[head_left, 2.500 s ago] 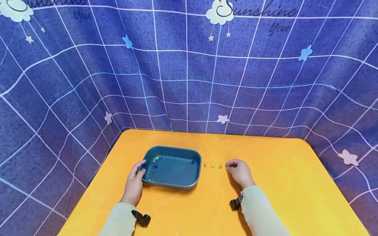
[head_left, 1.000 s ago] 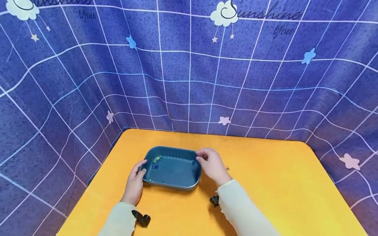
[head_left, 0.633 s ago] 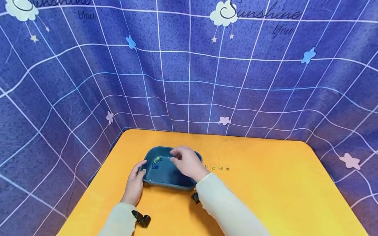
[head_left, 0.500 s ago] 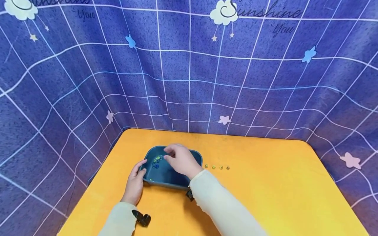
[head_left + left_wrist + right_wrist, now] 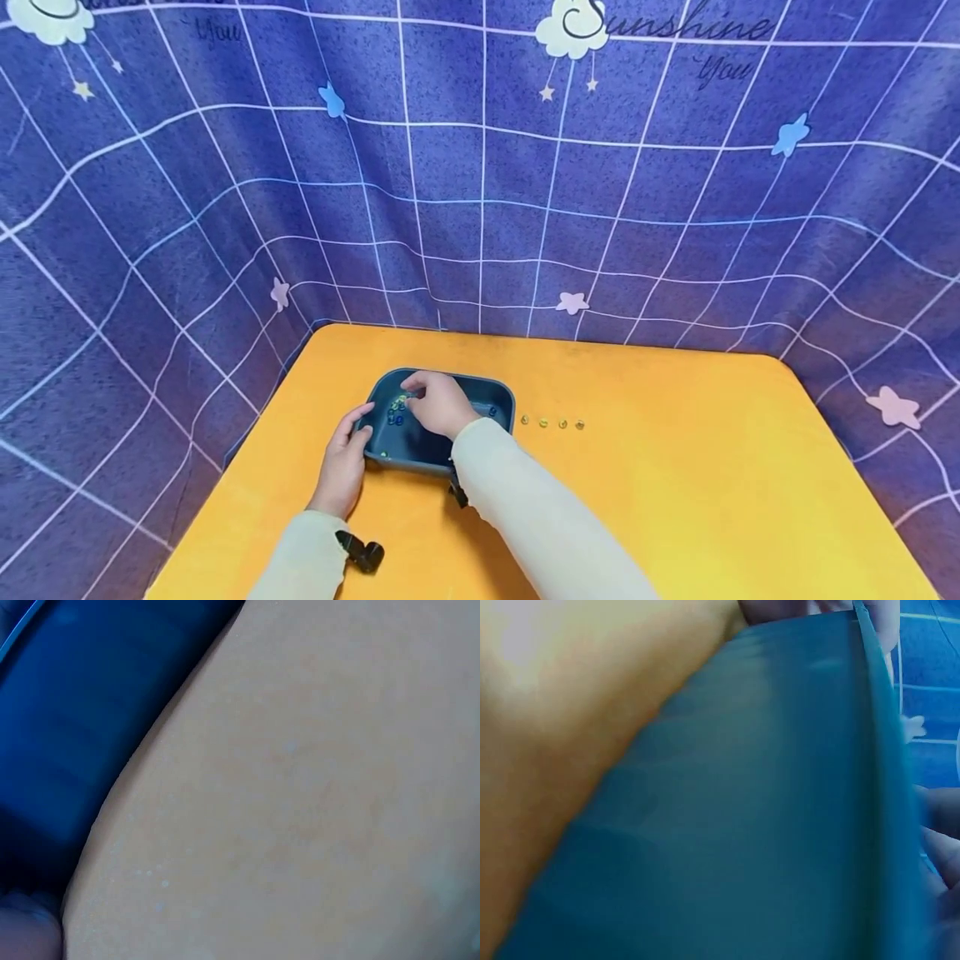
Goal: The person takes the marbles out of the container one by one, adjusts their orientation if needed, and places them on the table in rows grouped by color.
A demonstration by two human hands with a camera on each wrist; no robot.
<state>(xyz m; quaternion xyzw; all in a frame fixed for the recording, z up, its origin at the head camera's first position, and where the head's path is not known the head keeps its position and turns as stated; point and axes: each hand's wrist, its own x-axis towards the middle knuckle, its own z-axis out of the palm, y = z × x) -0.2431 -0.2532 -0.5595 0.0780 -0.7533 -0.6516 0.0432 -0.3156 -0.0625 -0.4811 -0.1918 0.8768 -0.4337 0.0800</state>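
Note:
In the head view, a dark blue-green rectangular tray [image 5: 480,385] lies on the table. My left hand [image 5: 343,462] grips its left end, thumb over the rim. Over the tray's left half hovers my right hand [image 5: 442,407], with thumb and index finger apart beside a cluster of small glass marbles [image 5: 396,410], some yellow-green and some dark blue. That hand hides part of the tray floor. One dark marble [image 5: 492,411] sits at the tray's right end, and a yellowish one [image 5: 384,455] near the front wall. The right wrist view shows mostly the tray's outer wall [image 5: 727,787].
Right of the tray, several yellowish marbles [image 5: 562,424] stand in a row on the yellow table [image 5: 712,467]. A blue grid-patterned curtain [image 5: 450,192] rises behind the table and at both sides. Black wrist cameras [image 5: 362,552] sit at the sleeves.
My right hand has left the last marble at the row's right end and moved left, over the tray rim, to the cluster inside. The left hand keeps its hold on the tray.

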